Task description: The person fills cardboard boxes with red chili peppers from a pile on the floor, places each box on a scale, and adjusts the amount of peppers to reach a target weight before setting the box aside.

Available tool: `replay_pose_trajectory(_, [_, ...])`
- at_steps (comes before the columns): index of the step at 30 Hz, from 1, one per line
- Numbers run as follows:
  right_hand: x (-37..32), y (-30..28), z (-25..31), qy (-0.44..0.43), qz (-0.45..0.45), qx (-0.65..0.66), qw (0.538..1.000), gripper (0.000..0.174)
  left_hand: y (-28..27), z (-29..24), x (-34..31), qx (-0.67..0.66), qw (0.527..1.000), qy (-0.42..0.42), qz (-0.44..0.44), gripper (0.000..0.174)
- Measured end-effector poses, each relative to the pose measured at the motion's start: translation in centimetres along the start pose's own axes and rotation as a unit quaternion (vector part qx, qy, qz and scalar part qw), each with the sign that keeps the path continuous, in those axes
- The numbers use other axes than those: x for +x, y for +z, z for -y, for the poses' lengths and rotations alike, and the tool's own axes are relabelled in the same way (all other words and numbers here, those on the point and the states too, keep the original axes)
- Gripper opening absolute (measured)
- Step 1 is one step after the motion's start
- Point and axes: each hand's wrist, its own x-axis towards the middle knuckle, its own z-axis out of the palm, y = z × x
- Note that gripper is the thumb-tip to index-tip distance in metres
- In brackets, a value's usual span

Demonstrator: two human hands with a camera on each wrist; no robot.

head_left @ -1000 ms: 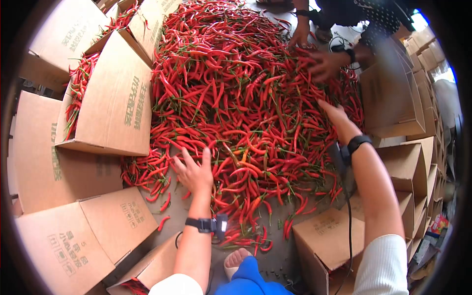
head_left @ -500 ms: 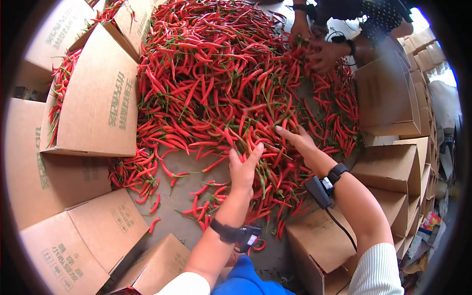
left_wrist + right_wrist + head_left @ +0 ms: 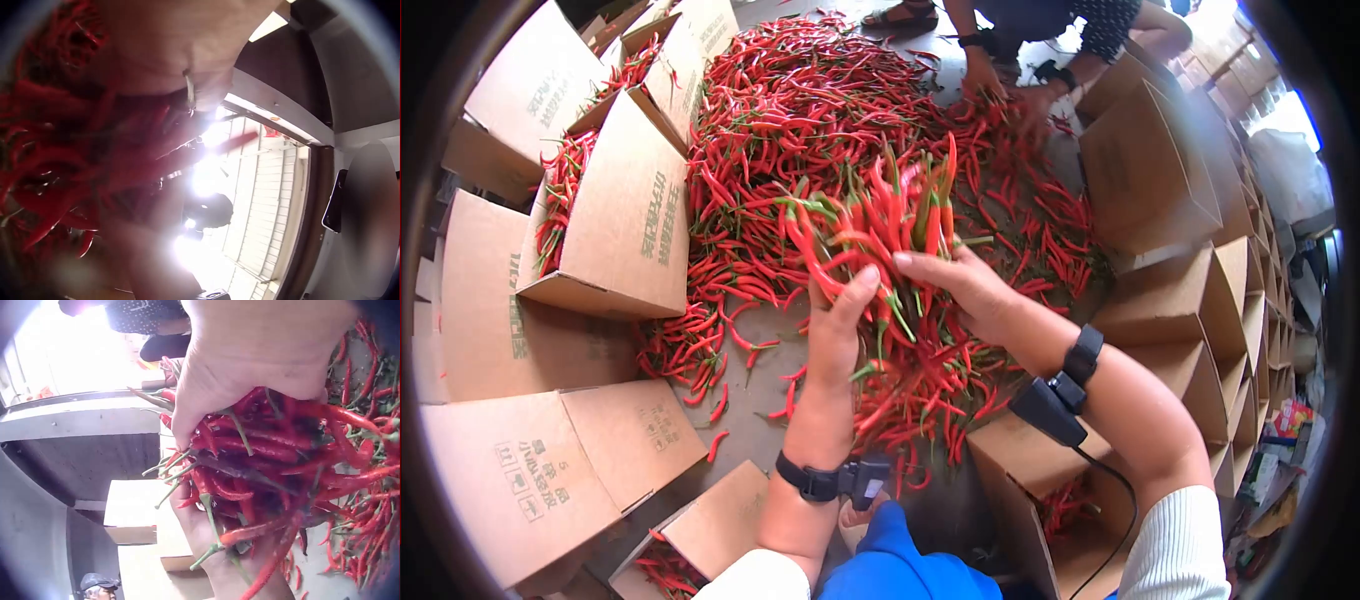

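Note:
Between my two hands is a big bunch of red chili peppers (image 3: pixel 880 225), lifted above the pile, green stems pointing several ways. My left hand (image 3: pixel 832 335) grips the bunch from the left, thumb up along its near side. From the right, my right hand (image 3: pixel 970 290) holds it, the thumb pressing on the near face; most fingers of both hands are hidden by peppers. In the right wrist view the peppers (image 3: pixel 256 456) fill the space between the palms. The left wrist view is blurred, with peppers (image 3: pixel 62 169) close to the hand.
A large heap of chili peppers (image 3: pixel 800 110) covers the floor ahead. Cardboard boxes line both sides, including a filled box (image 3: pixel 615 210) at left and an open box (image 3: pixel 1040 480) near my right arm. Another person's hands (image 3: pixel 985 80) work at the heap's far right.
My hands came inward from far apart, closed round peppers at the heap's near side, and raised the bunch toward me. A patch of grey floor has been exposed on the near left.

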Motion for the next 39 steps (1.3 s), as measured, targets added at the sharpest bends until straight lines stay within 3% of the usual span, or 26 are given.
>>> replay_pose_trajectory(2, [-2.1,1.2,1.8,-0.043,0.023,0.048,0.998,0.044,1.7,-2.0,-0.4,-0.029,0.996,-0.082,-0.007,0.039])
replay_pose_trajectory(6, [-9.0,2.1,6.3,-0.105,0.046,0.000,0.993,0.038,9.4,-6.5,-3.7,-0.045,0.995,-0.059,0.068,0.029])
replay_pose_trajectory(8, [-15.4,3.7,8.7,-0.148,-0.009,-0.022,0.989,0.036,13.0,-7.9,-6.3,-0.034,0.991,-0.063,0.109,0.027])
replay_pose_trajectory(10, [-19.9,1.2,10.0,-0.158,0.086,-0.007,0.984,0.033,16.2,-8.6,-9.2,0.019,0.982,-0.053,0.181,0.029])
replay_pose_trajectory(14, [-30.7,0.0,8.3,-0.285,-0.104,-0.099,0.948,0.040,20.8,-7.7,-14.6,0.041,0.942,-0.135,0.306,0.030])
replay_pose_trajectory(15, [-33.2,-0.5,6.9,-0.305,-0.178,-0.128,0.927,0.041,21.5,-7.4,-15.7,0.040,0.928,-0.179,0.325,0.032])
replay_pose_trajectory(17, [-38.1,-2.5,4.2,-0.271,-0.233,-0.210,0.910,0.044,22.4,-6.4,-17.0,0.033,0.888,-0.271,0.371,0.052])
replay_pose_trajectory(19, [-41.3,-4.1,2.0,-0.185,-0.211,-0.380,0.881,0.056,22.4,-4.7,-17.6,0.027,0.838,-0.362,0.408,0.079])
replay_pose_trajectory(20, [-42.3,-4.9,1.0,-0.119,-0.185,-0.506,0.834,0.066,22.2,-3.6,-17.8,0.025,0.809,-0.408,0.422,0.093])
replay_pose_trajectory(21, [-42.5,-5.5,-0.4,-0.126,-0.187,-0.495,0.839,0.070,20.9,-1.1,-16.6,0.110,0.757,-0.403,0.502,0.102])
replay_pose_trajectory(22, [-42.2,-5.5,-1.5,-0.133,-0.190,-0.484,0.844,0.073,20.7,-0.9,-16.2,0.244,0.709,-0.370,0.548,0.086])
replay_pose_trajectory(23, [-42.1,-5.6,-2.7,-0.140,-0.191,-0.472,0.849,0.077,20.9,-0.8,-15.5,0.455,0.551,-0.295,0.634,0.070])
replay_pose_trajectory(24, [-42.1,-6.0,-1.5,-0.124,-0.122,-0.638,0.750,0.077,21.9,-1.5,-15.2,0.626,0.345,-0.193,0.672,0.055])
replay_pose_trajectory(25, [-42.1,-5.5,-1.2,0.040,-0.096,-0.624,0.774,0.078,21.6,-1.8,-15.1,0.610,0.397,-0.164,0.666,0.048])
replay_pose_trajectory(26, [-42.0,-6.3,-2.2,-0.017,-0.089,-0.627,0.773,0.065,21.1,-2.2,-15.0,0.590,0.452,-0.135,0.655,0.042])
replay_pose_trajectory(27, [-41.2,-6.2,-1.4,0.028,-0.085,-0.616,0.783,0.056,20.9,-2.6,-14.4,0.567,0.503,-0.106,0.643,0.037])
replay_pose_trajectory(28, [-40.0,-6.2,-0.3,0.071,-0.081,-0.603,0.790,0.047,21.3,-3.4,-13.9,0.548,0.568,-0.169,0.590,0.030])
replay_pose_trajectory(29, [-39.0,-7.3,-0.5,-0.003,-0.095,-0.642,0.761,0.035,21.2,-3.8,-13.1,0.531,0.609,-0.221,0.547,0.027])
replay_pose_trajectory(30, [-37.8,-7.7,-0.4,-0.028,-0.104,-0.660,0.744,0.034,21.0,-4.3,-12.3,0.510,0.646,-0.270,0.500,0.024])
replay_pose_trajectory(33, [-34.0,-8.5,-2.0,-0.135,-0.121,-0.667,0.723,0.044,18.0,-4.8,-9.9,0.435,0.753,-0.264,0.417,0.016])
replay_pose_trajectory(34, [-32.8,-8.7,-2.9,-0.163,-0.115,-0.672,0.713,0.048,16.2,-4.2,-9.0,0.456,0.767,-0.262,0.367,0.015])
replay_pose_trajectory(35, [-32.2,-8.5,-3.4,-0.077,-0.064,-0.686,0.721,0.058,13.9,-3.3,-8.0,0.478,0.779,-0.256,0.314,0.015])
replay_pose_trajectory(36, [-32.0,-8.3,-4.8,-0.039,-0.017,-0.677,0.735,0.064,11.2,-2.4,-7.2,0.549,0.754,-0.211,0.292,0.017])
replay_pose_trajectory(37, [-32.4,-7.7,-5.6,-0.039,0.016,-0.733,0.679,0.067,6.8,-0.6,-6.4,0.648,0.697,-0.064,0.299,0.023])
replay_pose_trajectory(38, [-32.9,-7.2,-5.9,-0.041,0.047,-0.785,0.617,0.070,3.4,1.0,-6.7,0.698,0.651,0.009,0.299,0.029])
replay_pose_trajectory(39, [-33.3,-6.7,-5.5,-0.004,0.066,-0.792,0.607,0.069,2.9,1.1,-9.1,0.723,0.620,0.062,0.299,0.032])
